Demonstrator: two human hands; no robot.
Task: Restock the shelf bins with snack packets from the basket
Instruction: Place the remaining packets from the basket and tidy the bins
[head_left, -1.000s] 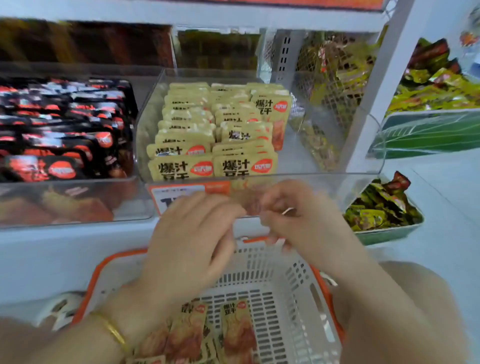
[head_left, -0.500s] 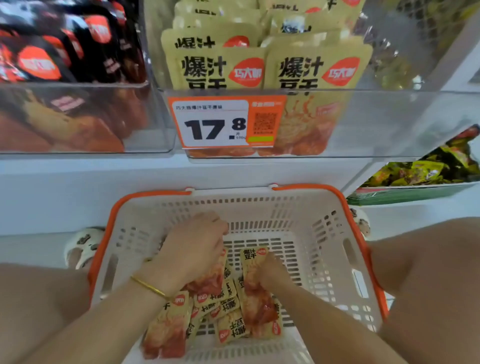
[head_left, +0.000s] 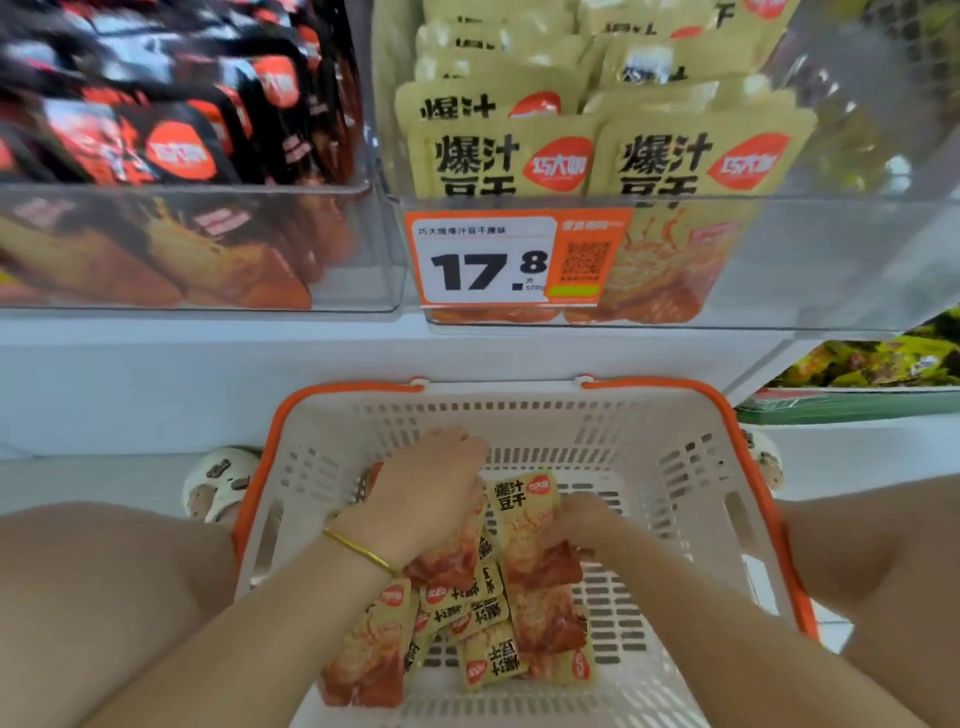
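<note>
Both hands — left hand (head_left: 434, 488), right hand (head_left: 582, 519) — clutch snack packets (head_left: 524, 512) in the basket (head_left: 691, 457); price tag (head_left: 514, 260) above.

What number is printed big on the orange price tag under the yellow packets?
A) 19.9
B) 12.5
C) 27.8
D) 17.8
D: the price tag on the front of the clear bin of yellow packets reads 17.8 in large black digits.
</note>
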